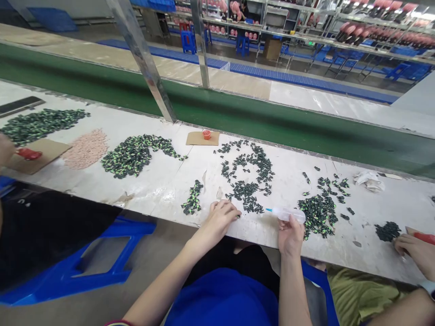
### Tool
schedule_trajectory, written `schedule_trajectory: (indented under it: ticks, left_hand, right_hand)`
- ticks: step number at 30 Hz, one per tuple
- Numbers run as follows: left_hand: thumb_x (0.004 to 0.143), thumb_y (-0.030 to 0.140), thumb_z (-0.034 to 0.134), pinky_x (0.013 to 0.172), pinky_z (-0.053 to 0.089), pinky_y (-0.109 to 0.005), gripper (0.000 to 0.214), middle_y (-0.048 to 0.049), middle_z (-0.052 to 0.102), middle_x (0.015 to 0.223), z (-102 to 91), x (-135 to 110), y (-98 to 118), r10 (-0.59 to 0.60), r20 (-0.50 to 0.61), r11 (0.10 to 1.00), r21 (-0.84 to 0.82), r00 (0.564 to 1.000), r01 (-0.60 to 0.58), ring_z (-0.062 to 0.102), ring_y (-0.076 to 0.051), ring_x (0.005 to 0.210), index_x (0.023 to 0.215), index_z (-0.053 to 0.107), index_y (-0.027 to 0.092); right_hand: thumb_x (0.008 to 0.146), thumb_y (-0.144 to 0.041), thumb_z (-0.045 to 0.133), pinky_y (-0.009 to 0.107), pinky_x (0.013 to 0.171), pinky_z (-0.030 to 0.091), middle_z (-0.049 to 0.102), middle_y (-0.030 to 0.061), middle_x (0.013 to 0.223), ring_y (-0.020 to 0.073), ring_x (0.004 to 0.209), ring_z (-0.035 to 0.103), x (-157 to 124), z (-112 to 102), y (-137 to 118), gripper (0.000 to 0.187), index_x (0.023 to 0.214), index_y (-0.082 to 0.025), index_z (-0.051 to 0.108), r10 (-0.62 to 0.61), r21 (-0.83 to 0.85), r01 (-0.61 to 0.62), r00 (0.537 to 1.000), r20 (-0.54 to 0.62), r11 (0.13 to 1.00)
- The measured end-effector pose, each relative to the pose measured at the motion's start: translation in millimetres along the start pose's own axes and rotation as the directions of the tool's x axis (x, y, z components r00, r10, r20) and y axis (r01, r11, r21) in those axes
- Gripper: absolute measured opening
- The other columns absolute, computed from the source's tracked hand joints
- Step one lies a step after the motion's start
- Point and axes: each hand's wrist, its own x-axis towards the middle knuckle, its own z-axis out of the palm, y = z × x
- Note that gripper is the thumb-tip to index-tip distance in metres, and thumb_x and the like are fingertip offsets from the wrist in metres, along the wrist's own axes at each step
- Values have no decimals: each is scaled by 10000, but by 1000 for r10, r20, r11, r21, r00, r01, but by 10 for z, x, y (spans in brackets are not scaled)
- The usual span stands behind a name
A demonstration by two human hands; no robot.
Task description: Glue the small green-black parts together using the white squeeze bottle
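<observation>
My right hand point(291, 235) is wrapped round a translucent squeeze bottle point(287, 214), held almost level with its thin blue tip pointing left. At the table's front edge, the fingers of my left hand point(220, 218) are pinched on a small dark piece point(238, 216). Just beyond that hand spreads a loose ring of small dark pieces point(245, 190). A small cluster of dark-and-green pieces point(192, 198) lies to its left. Beside the bottle, on the right, is a bigger heap of dark pieces with green spots point(317, 213).
Left along the table lie a dark-and-green heap point(131, 156), a pink heap point(86, 149) and cardboard with a red cup point(206, 134). Co-workers' hands point(416, 253) are at both sides. A metal post point(146, 63) and green conveyor belt point(231, 108) stand behind; crumpled tissue point(369, 181) lies right.
</observation>
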Motion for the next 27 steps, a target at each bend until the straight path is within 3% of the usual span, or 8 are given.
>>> schedule_trajectory:
  ticks: [5,9,13,27]
  left_hand:
    - [920,170,483,767,415,-351,190,-55,677,950,110,-62,32,-52,-50,996,-81,997,48,562,-209,932,1058,606,212]
    - [902,201,528,766,464,-354,164,-57,697,944,185,-63,-20,-65,-138,986,-161,988,43,609,-205,902,1040,615,210]
    - [881,203,566,766,499,-359,165,-58,716,921,233,-66,-28,-79,-216,979,-203,973,34,632,-202,878,1034,627,207]
    - [860,199,608,755,519,-342,185,-47,731,913,255,-76,-53,-88,-258,976,-216,962,31,645,-191,848,1041,645,214]
  right_hand:
    - [714,-505,645,259,463,346,531,-20,564,122,486,447,-140,96,-13,335,669,-198,520,38,-174,-32,999,34,984]
    - [698,-487,677,262,519,392,552,-13,587,137,542,496,-257,192,-16,338,672,-182,535,-13,-295,1,999,-37,956]
    - [706,-481,666,270,539,426,574,-8,590,148,557,519,-310,266,-2,323,671,-184,544,2,-334,-2,1000,0,943]
    - [700,-482,664,258,521,423,598,-13,586,139,539,512,-287,299,5,325,659,-178,558,54,-377,-32,998,46,926]
